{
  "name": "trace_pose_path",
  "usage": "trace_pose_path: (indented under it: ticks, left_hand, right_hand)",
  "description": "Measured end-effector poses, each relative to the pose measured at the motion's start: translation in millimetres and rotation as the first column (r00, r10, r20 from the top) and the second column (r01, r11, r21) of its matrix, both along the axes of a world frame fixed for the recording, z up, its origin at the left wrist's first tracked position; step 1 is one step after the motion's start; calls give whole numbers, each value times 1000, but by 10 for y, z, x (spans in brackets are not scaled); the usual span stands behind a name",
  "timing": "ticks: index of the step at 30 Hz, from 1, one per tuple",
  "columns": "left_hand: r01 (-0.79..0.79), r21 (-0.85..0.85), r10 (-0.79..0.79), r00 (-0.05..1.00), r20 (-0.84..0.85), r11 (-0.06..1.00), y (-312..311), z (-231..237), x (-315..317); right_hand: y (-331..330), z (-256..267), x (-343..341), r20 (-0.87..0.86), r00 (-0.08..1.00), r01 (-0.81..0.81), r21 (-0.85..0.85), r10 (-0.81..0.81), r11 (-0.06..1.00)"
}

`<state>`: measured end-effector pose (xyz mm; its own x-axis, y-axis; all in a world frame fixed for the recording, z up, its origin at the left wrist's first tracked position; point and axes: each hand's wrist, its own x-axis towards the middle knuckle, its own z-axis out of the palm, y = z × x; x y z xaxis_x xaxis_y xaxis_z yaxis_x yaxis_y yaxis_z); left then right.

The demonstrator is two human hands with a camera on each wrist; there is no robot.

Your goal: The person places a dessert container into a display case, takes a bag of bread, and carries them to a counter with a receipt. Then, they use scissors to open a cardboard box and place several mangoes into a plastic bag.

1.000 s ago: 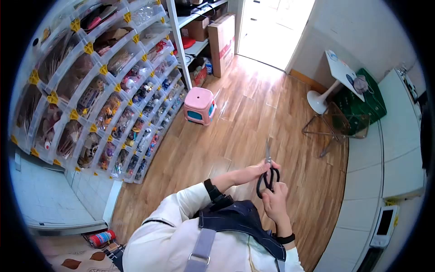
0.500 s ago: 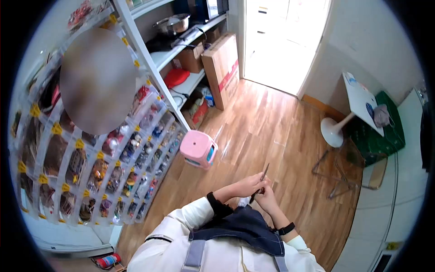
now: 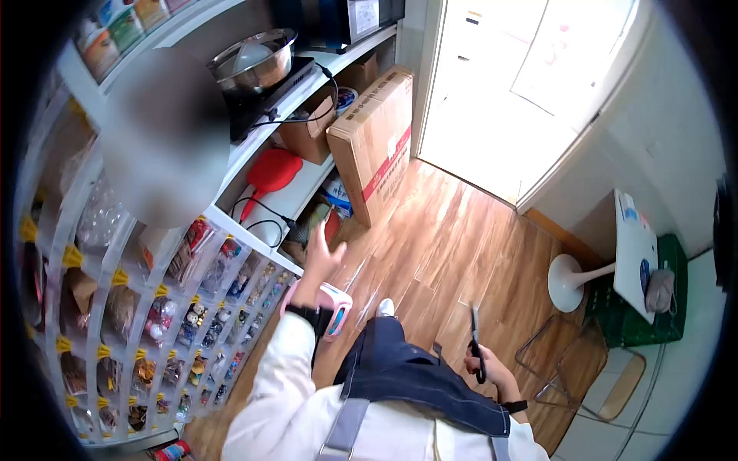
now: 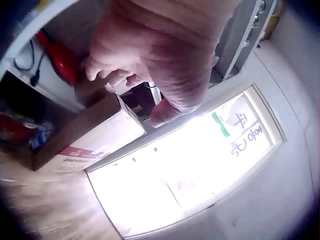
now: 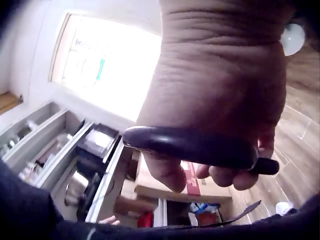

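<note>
My right hand (image 3: 496,370) holds scissors (image 3: 475,332) with black handles at my right side, the blades pointing forward. In the right wrist view the black scissor handle (image 5: 200,146) crosses under the palm, with the fingers curled by it. Off to the left, my left hand (image 3: 323,261) is raised in front of the shelf, fingers spread and holding nothing. Beyond it in the head view are the lower shelf and the pink stool (image 3: 338,300), partly hidden by the forearm. The left wrist view shows the left hand (image 4: 155,55) overlapping a flat cardboard box (image 4: 95,132).
The white shelf (image 3: 296,192) bears a steel bowl (image 3: 265,73) and a red round object with a handle (image 3: 273,170). A tall carton (image 3: 377,146) leans beside the bright doorway. Clear drawers (image 3: 165,330) stand left; a white table (image 3: 634,246), green crate (image 3: 669,307) and folding chair (image 3: 623,384) are right.
Both hands were together at the scissors. The left hand has let go and moved left and forward toward the shelf; the right keeps the scissors, now farther right. The view has shifted toward the shelf.
</note>
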<state>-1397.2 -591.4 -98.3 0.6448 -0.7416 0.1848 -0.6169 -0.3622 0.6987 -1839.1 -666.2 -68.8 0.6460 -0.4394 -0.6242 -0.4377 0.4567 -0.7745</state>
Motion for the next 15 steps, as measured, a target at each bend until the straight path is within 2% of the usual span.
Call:
trace_pose_path:
  ticks: [1,3,5,7,11,12,13,15]
  left_hand:
    - [-29,-21,29,1000,-12,999,-398,123,208]
    - [23,-89,-21,999,32,996,-1152,240,583]
    - [24,19,-25,996,91,1000,-1868,318,873]
    - [14,219,-31,997,72,976,-2464,519,1053]
    - [-57,467,-6,991,132,882,-3596,393,1642]
    - [-95,551,26,991,132,829,-3836,322,1726]
    - [-107,556,41,991,129,825,-4044,290,1793]
    - [-285,512,140,943,303,810,-4396,262,1986]
  right_hand:
    - [-198,23,4,-5,1000,-8,-1,8,1000]
    - [-600,70,72,128,986,92,99,-105,991]
    - [-960,197,232,120,984,128,60,-134,990]
    - [-1341,126,313,169,961,214,53,-219,976]
    - [-2146,-201,508,104,945,298,110,-309,948]
    - [-2363,-257,558,88,953,278,125,-290,952]
    - [-2616,-302,620,75,960,258,137,-270,956]
    - [-3206,-593,629,49,986,147,189,-159,971]
